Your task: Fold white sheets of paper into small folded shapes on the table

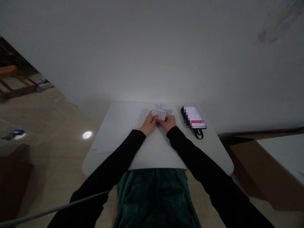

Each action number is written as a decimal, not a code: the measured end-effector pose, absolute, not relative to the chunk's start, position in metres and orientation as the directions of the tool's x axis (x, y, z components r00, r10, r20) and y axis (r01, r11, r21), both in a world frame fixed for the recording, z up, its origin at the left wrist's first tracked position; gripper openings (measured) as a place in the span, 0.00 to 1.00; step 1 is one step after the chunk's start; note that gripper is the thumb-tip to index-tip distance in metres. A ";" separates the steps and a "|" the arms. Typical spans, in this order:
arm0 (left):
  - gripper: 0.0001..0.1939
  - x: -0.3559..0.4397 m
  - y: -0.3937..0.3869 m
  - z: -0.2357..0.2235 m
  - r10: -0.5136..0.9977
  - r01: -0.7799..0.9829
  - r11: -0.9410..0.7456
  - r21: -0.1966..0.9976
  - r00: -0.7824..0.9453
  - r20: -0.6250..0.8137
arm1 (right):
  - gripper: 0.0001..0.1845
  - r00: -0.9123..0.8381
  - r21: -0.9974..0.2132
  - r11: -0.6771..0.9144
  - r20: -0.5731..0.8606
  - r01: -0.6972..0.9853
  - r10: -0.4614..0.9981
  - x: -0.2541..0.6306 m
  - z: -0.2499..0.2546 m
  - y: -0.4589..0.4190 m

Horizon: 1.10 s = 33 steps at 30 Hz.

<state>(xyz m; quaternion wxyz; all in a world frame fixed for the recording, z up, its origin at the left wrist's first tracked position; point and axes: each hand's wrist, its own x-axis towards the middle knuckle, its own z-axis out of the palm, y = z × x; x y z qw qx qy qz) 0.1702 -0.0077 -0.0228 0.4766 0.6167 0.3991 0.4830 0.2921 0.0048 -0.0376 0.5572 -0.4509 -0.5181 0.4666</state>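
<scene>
A small folded piece of white paper sits at the middle of the far table, its flaps sticking up. My left hand and my right hand pinch its near edge from either side, and my fingers hide part of it. Under and left of my hands lie large flat white paper sheets. To the right of my right hand, apart from it, lies a black pack with a blurred white and red label, trailing a black loop.
The white rounded table stands against a white wall, with a tiled floor on both sides. A brown cardboard sheet leans at the right, and a wooden stool stands far left. A grey cable crosses the lower left, above my green-covered lap.
</scene>
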 end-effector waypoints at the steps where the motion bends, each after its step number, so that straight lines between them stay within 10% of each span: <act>1: 0.19 0.170 -0.007 -0.024 0.953 0.043 -0.235 0.971 0.209 0.221 | 0.25 0.029 -0.986 0.158 0.157 -0.046 0.987 0.292 -0.038 0.005; 18: 0.20 0.159 -0.006 -0.004 0.952 -0.024 -0.115 0.993 0.284 0.117 | 0.16 0.118 -0.926 0.273 0.311 0.259 0.943 0.306 -0.009 0.000; 33: 0.25 0.149 -0.014 0.010 0.897 0.079 0.070 0.994 0.430 -0.098 | 0.14 0.055 -0.993 0.075 0.070 -0.095 0.996 0.321 0.014 -0.001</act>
